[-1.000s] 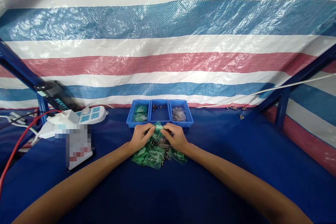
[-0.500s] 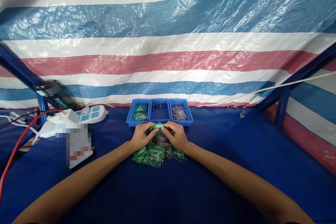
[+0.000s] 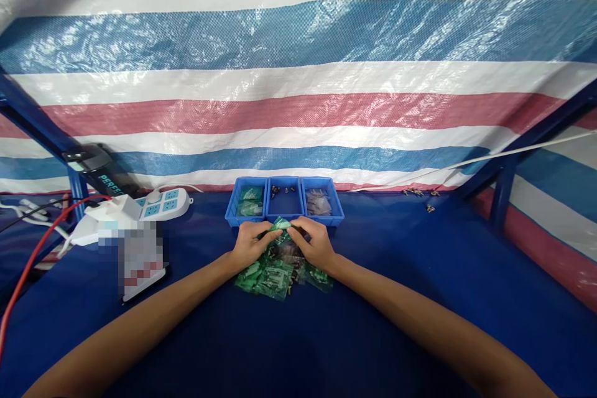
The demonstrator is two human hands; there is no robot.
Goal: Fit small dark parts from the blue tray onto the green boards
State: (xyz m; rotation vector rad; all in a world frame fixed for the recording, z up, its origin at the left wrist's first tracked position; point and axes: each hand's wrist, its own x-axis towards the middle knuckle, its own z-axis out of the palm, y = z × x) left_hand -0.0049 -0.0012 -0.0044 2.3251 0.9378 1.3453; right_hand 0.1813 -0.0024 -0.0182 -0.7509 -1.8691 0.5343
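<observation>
Between my two hands is a small green plastic bag (image 3: 281, 224), pinched from both sides. My left hand (image 3: 252, 244) grips its left edge with thumb and fingers. On the other side, my right hand (image 3: 314, 242) is closed on the right edge. Below them lies a pile of green plastic bags (image 3: 273, 278) with small metal parts showing through. Loose screw-like pieces (image 3: 295, 272) are mixed into the pile. Just beyond stand three blue bins: the left bin (image 3: 232, 219) holds green bags, the middle bin (image 3: 284, 206) a few dark metal pieces, the right bin (image 3: 336, 217) clear bags.
At the left lie a white power strip (image 3: 180, 205), plugged-in adapters with a red cable (image 3: 35, 255), a pixelated phone-like object (image 3: 142, 261) and a black bottle (image 3: 100, 171). Several brass-coloured pieces (image 3: 430, 208) lie at the back right, near the blue frame post (image 3: 501, 189).
The green bag between my hands has tilted slightly, showing more of its face. Both hands stay almost in place, and the whole view has shifted very slightly.
</observation>
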